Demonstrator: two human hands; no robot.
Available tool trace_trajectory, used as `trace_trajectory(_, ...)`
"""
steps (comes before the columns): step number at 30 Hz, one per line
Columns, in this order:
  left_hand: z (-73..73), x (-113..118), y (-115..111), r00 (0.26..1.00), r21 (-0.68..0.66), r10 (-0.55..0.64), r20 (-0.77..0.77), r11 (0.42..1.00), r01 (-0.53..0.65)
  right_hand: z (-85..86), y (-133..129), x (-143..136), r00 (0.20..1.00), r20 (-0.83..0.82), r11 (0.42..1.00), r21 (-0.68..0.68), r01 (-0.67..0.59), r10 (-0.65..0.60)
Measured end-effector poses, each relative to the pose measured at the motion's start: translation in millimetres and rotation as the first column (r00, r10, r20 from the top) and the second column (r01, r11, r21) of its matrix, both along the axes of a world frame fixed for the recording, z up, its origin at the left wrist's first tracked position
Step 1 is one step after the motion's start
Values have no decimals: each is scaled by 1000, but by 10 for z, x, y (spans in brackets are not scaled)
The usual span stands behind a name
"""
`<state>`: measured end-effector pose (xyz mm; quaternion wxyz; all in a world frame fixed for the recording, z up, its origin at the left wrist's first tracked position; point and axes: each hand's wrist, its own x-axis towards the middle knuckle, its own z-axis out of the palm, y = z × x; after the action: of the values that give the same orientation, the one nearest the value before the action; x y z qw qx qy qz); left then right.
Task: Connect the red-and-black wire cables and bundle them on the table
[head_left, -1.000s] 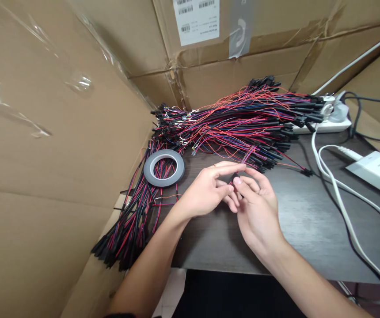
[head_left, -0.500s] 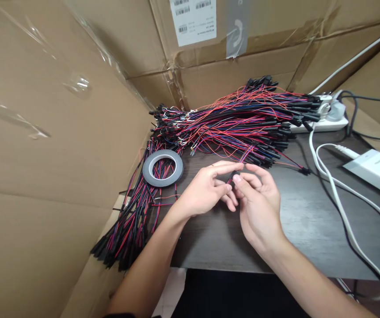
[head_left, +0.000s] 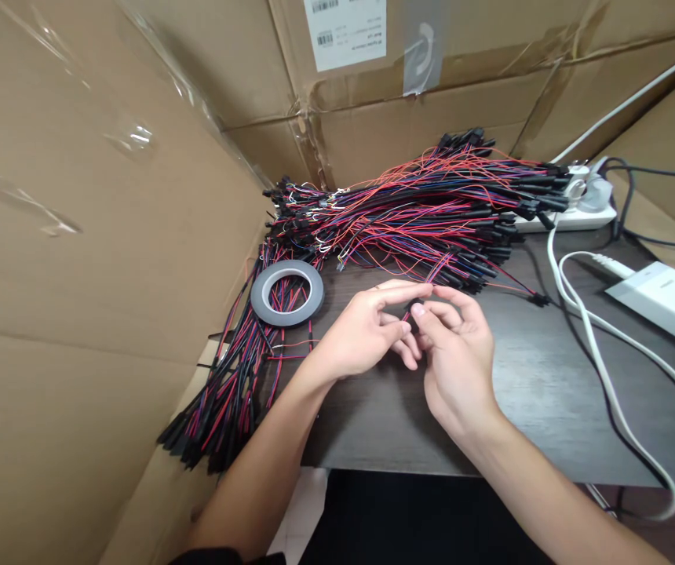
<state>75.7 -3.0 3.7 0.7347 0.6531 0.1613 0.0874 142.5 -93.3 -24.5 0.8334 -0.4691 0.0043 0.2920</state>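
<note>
In the head view, my left hand (head_left: 366, 331) and my right hand (head_left: 461, 353) meet above the dark table. Between their fingertips is a cable (head_left: 413, 306) with thin red and purple wires and a black part. My right thumb and fingers pinch the black part. The left fingers close around the wires, index finger stretched along the top. Much of the cable is hidden by the fingers. To the left, a roll of dark grey tape (head_left: 258, 295) lies on a bundle of cables (head_left: 223, 400). A larger cable pile (head_left: 408, 212) lies just behind my hands.
Cardboard boxes wall in the left (head_left: 78, 275) and back (head_left: 467, 102). At the right are a white power strip (head_left: 585, 220), a white adapter box (head_left: 667, 302) and a looping white cord (head_left: 602, 361). The table's front edge (head_left: 396, 472) runs below my forearms.
The whole view has shifted slightly, so everything sits a little higher in the frame. Both hands keep nearly the same grip on the cable.
</note>
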Motion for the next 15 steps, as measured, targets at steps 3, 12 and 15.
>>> trace_trajectory(3,-6,-4,-2,1000,2,1,3,1000,-1,3,6,-3,1000,-4,1000,1,-1,1)
trace_trajectory(12,-4,-9,-7,1000,-5,10,4,1000,-10,31,31,-5,1000,-26,1000,-8,1,-1)
trace_trajectory(15,-5,-6,-17,1000,0,16,-2,1000,-16,35,41,-15,1000,-29,1000,-5,4,-4)
